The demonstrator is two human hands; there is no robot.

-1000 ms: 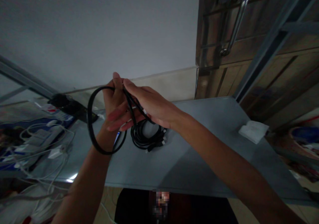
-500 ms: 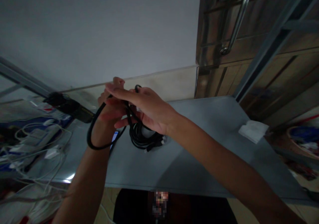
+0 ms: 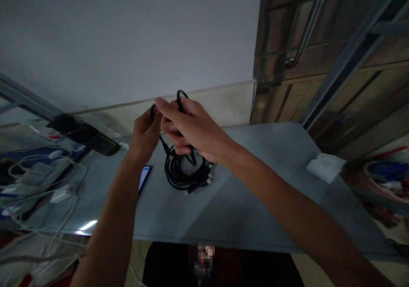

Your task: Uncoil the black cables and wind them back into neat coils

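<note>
A black cable [image 3: 180, 101] is between my two hands, raised above the far side of the grey table [image 3: 255, 150]. My left hand [image 3: 145, 133] pinches it at the left, and my right hand [image 3: 187, 127] is closed round it, with a small loop standing up past the fingers. Part of the cable hangs down below the hands. Under them on the table lies a coiled bundle of black cable [image 3: 179, 179] with light-coloured connectors at its right side. Whether the held cable joins the coil is unclear.
A phone [image 3: 144, 179] with a lit screen lies beside my left forearm. Further left are a black bottle-like object [image 3: 86, 136] and tangled white cables with a power strip [image 3: 41, 174]. A folded white tissue [image 3: 326, 167] lies at the right. A wall stands behind.
The large cable loop that hung over my left wrist is gone. My left hand has turned and now pinches the cable beside my right fingers. The small loop above my right hand is larger.
</note>
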